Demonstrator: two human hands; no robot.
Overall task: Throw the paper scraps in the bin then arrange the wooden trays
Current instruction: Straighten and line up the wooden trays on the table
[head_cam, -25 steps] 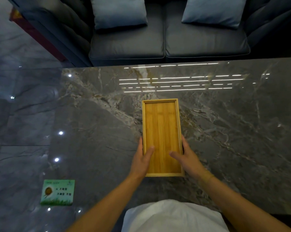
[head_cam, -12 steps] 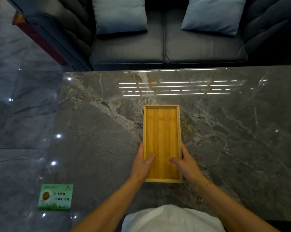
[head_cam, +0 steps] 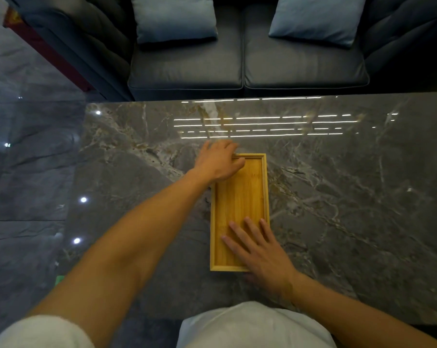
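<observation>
A long wooden tray lies flat on the grey marble table, its short ends near and far from me. My left hand reaches over the tray's far left corner, fingers curled on its rim. My right hand rests flat inside the tray's near right end, fingers spread, thumb hidden below the near edge. No paper scraps or bin show in the head view.
A dark sofa with two blue cushions stands just beyond the table's far edge. Glossy grey floor lies to the left. A sliver of a green card peeks out by my left forearm.
My left hand has left the tray's near left side and reached to its far left corner. My right hand has shifted from the right rim to lie flat inside the tray.
</observation>
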